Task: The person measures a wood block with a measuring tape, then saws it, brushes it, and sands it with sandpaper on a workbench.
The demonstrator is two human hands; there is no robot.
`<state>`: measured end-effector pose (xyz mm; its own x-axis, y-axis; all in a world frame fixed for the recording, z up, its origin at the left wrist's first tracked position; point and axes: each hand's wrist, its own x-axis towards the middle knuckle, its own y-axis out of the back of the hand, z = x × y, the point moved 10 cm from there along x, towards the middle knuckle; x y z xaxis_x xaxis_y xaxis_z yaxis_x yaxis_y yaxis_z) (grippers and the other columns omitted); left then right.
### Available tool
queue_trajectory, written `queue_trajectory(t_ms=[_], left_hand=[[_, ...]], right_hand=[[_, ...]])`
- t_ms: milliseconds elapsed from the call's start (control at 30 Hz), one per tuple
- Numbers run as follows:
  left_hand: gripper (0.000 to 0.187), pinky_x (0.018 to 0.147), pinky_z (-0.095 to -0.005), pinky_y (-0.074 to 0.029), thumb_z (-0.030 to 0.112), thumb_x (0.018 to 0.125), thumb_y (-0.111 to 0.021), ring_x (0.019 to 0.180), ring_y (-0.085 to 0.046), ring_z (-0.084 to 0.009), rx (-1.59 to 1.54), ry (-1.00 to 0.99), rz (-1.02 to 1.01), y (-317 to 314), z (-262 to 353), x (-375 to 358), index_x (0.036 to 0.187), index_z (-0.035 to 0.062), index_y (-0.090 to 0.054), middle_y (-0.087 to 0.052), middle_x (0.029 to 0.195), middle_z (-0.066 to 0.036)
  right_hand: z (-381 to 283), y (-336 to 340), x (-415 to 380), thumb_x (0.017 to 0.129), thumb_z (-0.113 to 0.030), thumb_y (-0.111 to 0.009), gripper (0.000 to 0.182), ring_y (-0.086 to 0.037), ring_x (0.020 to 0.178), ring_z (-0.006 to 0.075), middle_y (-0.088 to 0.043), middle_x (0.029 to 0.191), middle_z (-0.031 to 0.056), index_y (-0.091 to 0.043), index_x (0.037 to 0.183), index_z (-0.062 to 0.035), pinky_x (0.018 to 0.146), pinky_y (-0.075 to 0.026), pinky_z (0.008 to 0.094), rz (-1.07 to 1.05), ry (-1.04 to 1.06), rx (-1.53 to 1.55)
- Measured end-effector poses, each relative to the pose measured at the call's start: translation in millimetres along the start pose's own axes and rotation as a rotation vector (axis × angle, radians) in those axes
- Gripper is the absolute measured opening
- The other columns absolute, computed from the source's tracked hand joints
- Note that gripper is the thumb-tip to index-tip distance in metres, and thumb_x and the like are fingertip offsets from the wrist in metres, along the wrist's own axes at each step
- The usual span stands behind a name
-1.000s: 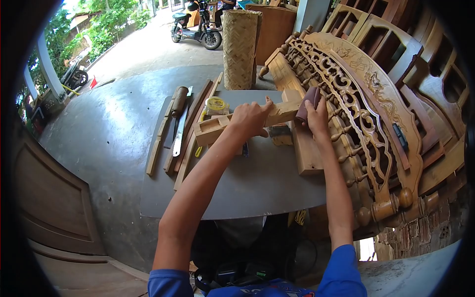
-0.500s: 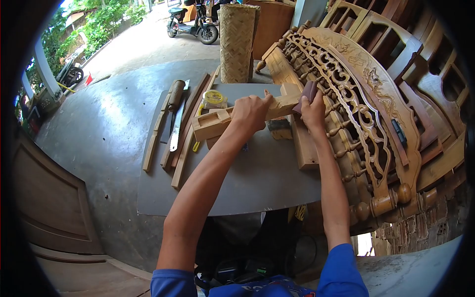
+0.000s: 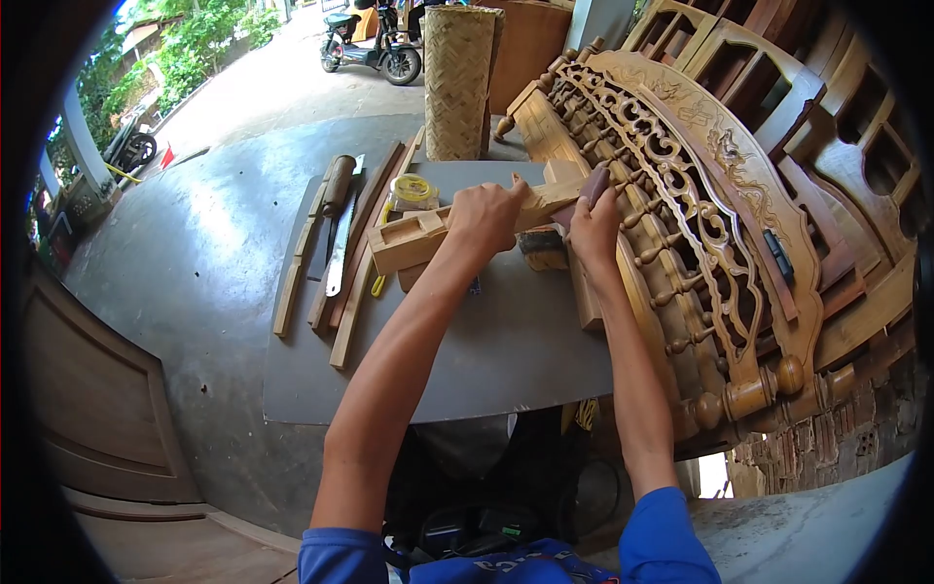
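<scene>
My left hand is wrapped over the middle of a wooden piece with a rectangular slot cut near its left end. At the other end of the piece, my right hand grips a folded purple-brown sheet of sandpaper, which lies against the wood. How much of the sheet touches the wood is partly hidden by the fingers. Below the piece sits a dark-faced wood block, between my two hands. A tape measure with a yellow top lies just beyond the slotted end.
A handsaw and several wooden strips lie along the left of the grey table. A woven bamboo roll stands behind it. Carved wooden panels lean close on the right. A scooter is parked outside.
My right hand has moved slightly left and toward me with the sandpaper, relative to the wooden piece. My left hand keeps its hold. The whole view has shifted a little.
</scene>
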<state>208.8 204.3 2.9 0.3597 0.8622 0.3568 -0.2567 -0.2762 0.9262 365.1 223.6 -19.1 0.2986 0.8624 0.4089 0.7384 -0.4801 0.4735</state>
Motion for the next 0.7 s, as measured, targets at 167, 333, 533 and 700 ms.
queue_trajectory(t_ms=[167, 333, 533, 700], left_hand=[[0.055, 0.056, -0.0420, -0.047, 0.004, 0.065, -0.058, 0.066, -0.061, -0.0328, 0.017, -0.017, -0.022, 1.8, 0.9, -2.7, 0.117, 0.0128, -0.046, -0.060, 0.071, -0.015], [0.052, 0.056, -0.0419, -0.047, 0.003, 0.066, -0.057, 0.067, -0.061, -0.0332, 0.033, -0.036, -0.012, 3.2, 2.2, -3.7, 0.116, 0.0129, -0.046, -0.059, 0.072, -0.016], [0.048, 0.058, -0.0412, -0.048, 0.004, 0.068, -0.058, 0.068, -0.061, -0.0323, 0.032, -0.008, 0.002, 4.3, 1.6, -4.4, 0.114, 0.0124, -0.046, -0.058, 0.074, -0.016], [0.047, 0.060, -0.0401, -0.048, 0.007, 0.068, -0.060, 0.072, -0.061, -0.0314, 0.114, 0.054, -0.017, 0.4, 0.7, -4.9, 0.112, 0.0130, -0.046, -0.059, 0.079, -0.016]], right_hand=[[-14.6, 4.2, -15.3, 0.087, -0.011, -0.041, 0.026, -0.060, 0.056, 0.0280, -0.058, 0.081, 0.0216, -0.037, 0.110, 0.0008, 0.045, -0.046, 0.0360, -0.166, -0.086, 0.123], [-5.9, 8.6, -1.4, 0.082, -0.009, -0.044, 0.025, -0.050, 0.044, 0.0167, -0.054, 0.071, 0.0086, -0.044, 0.104, 0.0017, 0.037, -0.039, 0.0273, -0.335, -0.142, 0.252], [2.4, 2.1, 23.2, 0.082, -0.013, -0.044, 0.021, -0.039, 0.040, 0.0094, -0.050, 0.066, 0.0032, -0.050, 0.098, -0.0017, 0.034, -0.033, 0.0229, -0.214, -0.078, 0.224], [-6.3, 5.5, 9.5, 0.082, -0.011, -0.045, 0.020, -0.054, 0.064, 0.0235, -0.058, 0.078, 0.0141, -0.052, 0.095, 0.0028, 0.056, -0.042, 0.0326, -0.155, 0.040, 0.115]])
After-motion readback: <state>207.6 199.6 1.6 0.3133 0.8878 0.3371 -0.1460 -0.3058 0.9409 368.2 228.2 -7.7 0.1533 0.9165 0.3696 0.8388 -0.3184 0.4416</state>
